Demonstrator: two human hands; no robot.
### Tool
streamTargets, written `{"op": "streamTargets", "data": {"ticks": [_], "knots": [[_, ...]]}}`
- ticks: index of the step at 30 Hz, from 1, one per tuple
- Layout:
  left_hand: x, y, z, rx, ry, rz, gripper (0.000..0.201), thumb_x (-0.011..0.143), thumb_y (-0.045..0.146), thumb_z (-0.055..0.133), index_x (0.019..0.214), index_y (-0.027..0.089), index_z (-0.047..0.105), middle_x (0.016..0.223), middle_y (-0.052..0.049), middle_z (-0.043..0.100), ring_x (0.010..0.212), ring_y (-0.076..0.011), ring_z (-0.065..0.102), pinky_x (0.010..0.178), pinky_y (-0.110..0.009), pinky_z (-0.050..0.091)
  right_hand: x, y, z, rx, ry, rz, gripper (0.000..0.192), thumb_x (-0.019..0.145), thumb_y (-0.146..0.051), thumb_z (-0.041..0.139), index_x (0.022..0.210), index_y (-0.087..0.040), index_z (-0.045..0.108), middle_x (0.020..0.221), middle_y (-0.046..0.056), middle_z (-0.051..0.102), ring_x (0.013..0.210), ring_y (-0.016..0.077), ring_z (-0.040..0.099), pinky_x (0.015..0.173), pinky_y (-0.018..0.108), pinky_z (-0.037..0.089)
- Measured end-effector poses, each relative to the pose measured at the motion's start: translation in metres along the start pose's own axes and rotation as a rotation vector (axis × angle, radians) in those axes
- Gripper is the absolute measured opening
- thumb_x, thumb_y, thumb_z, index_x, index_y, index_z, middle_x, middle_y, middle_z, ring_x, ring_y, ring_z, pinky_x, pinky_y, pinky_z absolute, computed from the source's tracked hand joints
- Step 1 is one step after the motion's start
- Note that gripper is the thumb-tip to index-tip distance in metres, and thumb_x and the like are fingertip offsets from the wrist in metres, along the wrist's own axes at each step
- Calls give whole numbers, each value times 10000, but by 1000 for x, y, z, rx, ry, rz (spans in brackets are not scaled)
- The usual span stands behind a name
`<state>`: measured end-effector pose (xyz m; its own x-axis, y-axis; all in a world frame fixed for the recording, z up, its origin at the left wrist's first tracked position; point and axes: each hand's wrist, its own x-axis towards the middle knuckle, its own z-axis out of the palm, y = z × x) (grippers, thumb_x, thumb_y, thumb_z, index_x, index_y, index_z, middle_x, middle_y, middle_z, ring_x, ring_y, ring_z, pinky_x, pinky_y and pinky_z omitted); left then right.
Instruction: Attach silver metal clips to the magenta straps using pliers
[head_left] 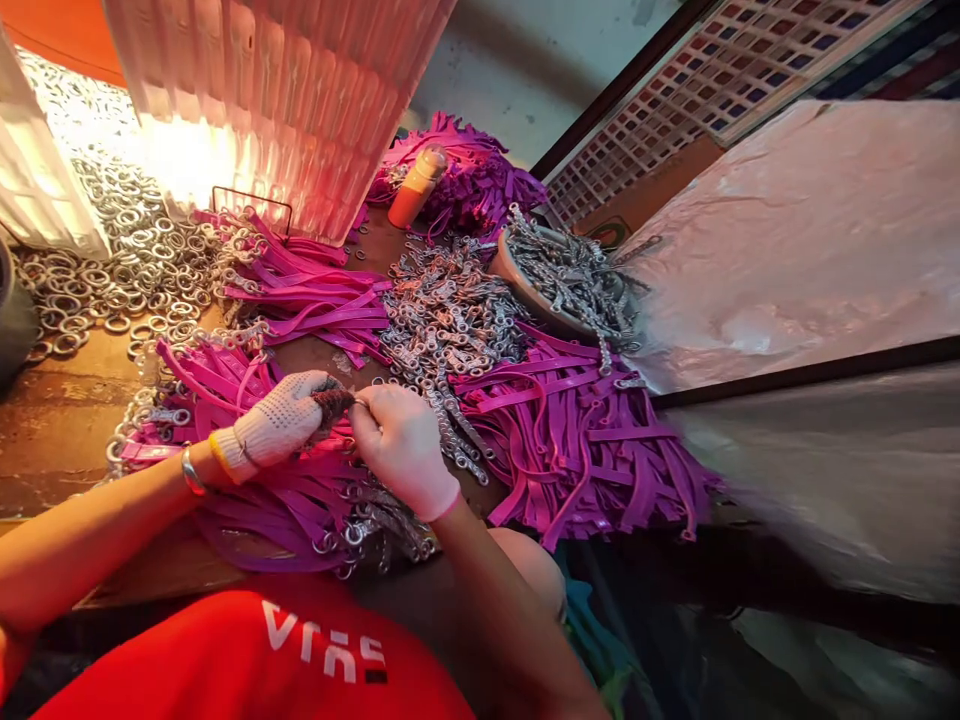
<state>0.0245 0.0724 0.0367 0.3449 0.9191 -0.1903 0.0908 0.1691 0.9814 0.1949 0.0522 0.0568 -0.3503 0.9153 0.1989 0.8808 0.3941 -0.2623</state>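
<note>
My left hand (279, 424) wears a dotted knit glove with dark fingertips, and its fingers pinch a small metal ring at the end of a purple strap (300, 480). My right hand (403, 445), in a pale glove, meets it fingertip to fingertip and grips the same ring and strap end. Both hands hover over a heap of purple straps with rings (315, 515) at the near table edge. What exactly sits between the fingertips is mostly hidden by the gloves.
Loose metal rings (112, 270) cover the table's far left. A pile of metal clasps (442, 310) lies in the middle, with a bowl of chain parts (570, 275) behind. More purple straps (585, 430) lie right. A ribbed lamp (277, 100) and an orange bottle (416, 188) stand at the back.
</note>
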Motion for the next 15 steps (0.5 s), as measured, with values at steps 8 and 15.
{"op": "streamTargets", "data": {"ticks": [8,15], "knots": [[57,25,3,348,-195,-67,164,816,203,493,772,162,645,540,8,526,424,-97,416,413,-206,318,-11,29,-6,576,-18,336,365,986,-472,434,737,-226,537,626,-63,476,621,127,441,598,242,326],[196,58,24,943,28,97,270,830,168,641,1025,5,731,989,-195,704,970,-232,621,782,-246,451,-17,46,0,645,67,413,376,965,-453,466,668,-223,466,614,-71,385,621,115,365,596,247,272]]}}
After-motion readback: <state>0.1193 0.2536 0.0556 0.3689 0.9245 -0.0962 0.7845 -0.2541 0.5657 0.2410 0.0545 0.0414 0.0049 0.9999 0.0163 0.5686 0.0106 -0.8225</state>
